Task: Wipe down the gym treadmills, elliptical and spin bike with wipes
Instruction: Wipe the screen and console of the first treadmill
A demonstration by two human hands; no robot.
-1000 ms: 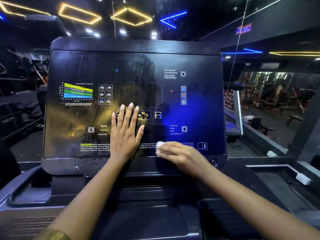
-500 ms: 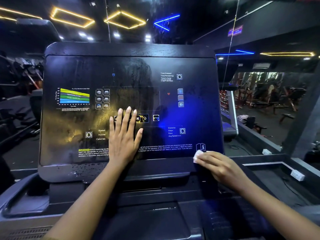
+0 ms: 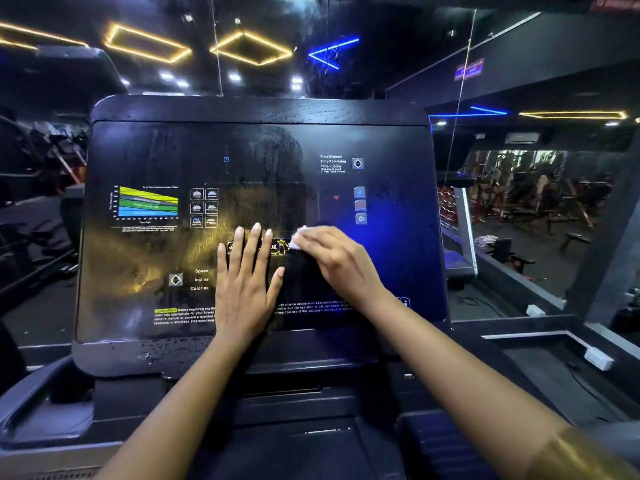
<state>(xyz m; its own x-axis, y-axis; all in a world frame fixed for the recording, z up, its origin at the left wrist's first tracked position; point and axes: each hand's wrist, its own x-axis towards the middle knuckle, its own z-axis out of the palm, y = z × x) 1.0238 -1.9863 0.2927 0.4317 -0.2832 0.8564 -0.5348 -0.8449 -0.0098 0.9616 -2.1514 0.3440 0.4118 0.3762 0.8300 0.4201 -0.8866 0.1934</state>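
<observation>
A treadmill's dark glossy console panel (image 3: 145, 154) fills the middle of the head view, smeared and speckled with wet droplets. My left hand (image 3: 247, 278) lies flat on the panel's lower middle, fingers straight and spread over the row of buttons. To its right, my right hand (image 3: 332, 258) presses a small white wipe (image 3: 298, 239) against the panel; only the wipe's upper left corner shows past the fingertips.
A cup-holder tray (image 3: 45, 420) sits at the console's lower left. A neighbouring treadmill console (image 3: 457, 216) stands to the right, with a ledge and white socket boxes (image 3: 597, 358) beyond it. Mirrors behind reflect gym machines and ceiling lights.
My right hand has swept the wipe from the panel's lower right corner up and left to the middle, next to my left hand. My left hand has stayed flat in place.
</observation>
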